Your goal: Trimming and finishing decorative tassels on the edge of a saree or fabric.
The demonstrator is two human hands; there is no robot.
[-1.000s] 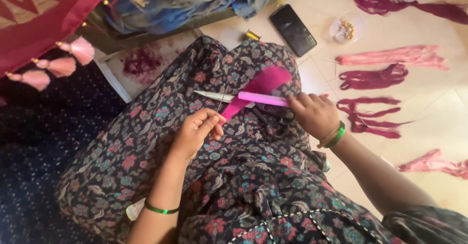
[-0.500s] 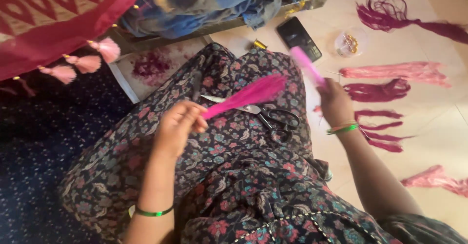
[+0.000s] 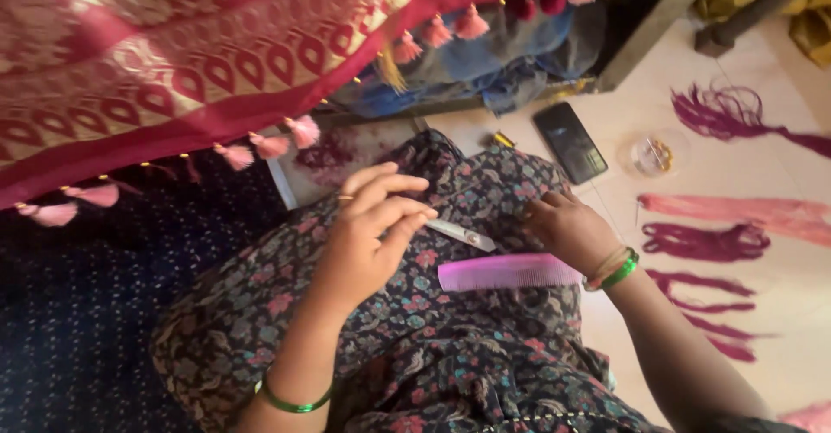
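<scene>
Person seated on floor, knees covered by dark floral-print fabric [image 3: 433,312]. Left hand [image 3: 368,238] hovers over the lap, fingers loosely curled, thumb and forefinger close together near the blade end of a pair of silver metal scissors [image 3: 463,234]; whether it pinches anything, cannot tell. Right hand [image 3: 567,230] rests palm-down on the lap, fingers bent over the far end of the scissors; grip hidden, cannot tell if it holds them. Flat pink plastic comb [image 3: 506,273] lies across the lap just below the right hand, its end tucked under the wrist. Green bangles on both wrists.

Above, a red-and-gold patterned woven cloth [image 3: 173,61] hangs across the view, edged with small pink thread tassels [image 3: 268,145]. On the pale floor to the right: a black rectangular phone [image 3: 570,142], a small clear round dish [image 3: 651,153], bundles of maroon thread [image 3: 703,243] and a strip of lighter pink thread [image 3: 736,212], well apart from the hands.
</scene>
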